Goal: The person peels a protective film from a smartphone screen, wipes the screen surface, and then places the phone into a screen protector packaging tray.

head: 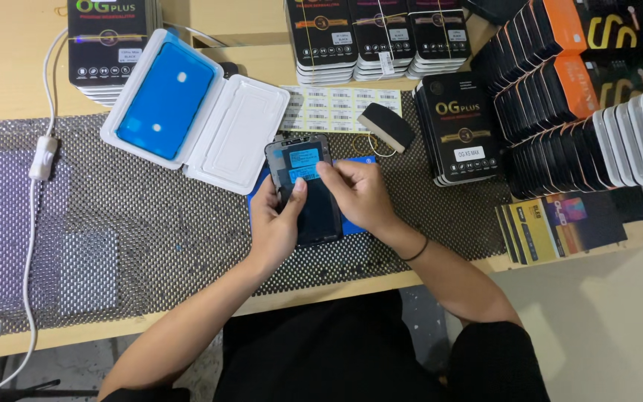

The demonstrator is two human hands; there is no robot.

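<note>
While both hands grip, phone screen (308, 190) lengthwise away, slightly tilted left

Phone screen panel (308, 192): glossy black glass-like back, two smooth blue paper labels stuck on.
Open tray (195, 112): white moulded plastic, matt; one half carries a glossy blue film.
Mat (113, 216): grey open-mesh, rubbery-looking, rough.
Table (9, 67): pale wood, smooth, matt.
Label sheet (340, 108): white paper.
Boxes (461, 126): black card, slight sheen.
Cable (35, 216): smooth white plastic.
Wristband (416, 251): thin black, matt.
</note>
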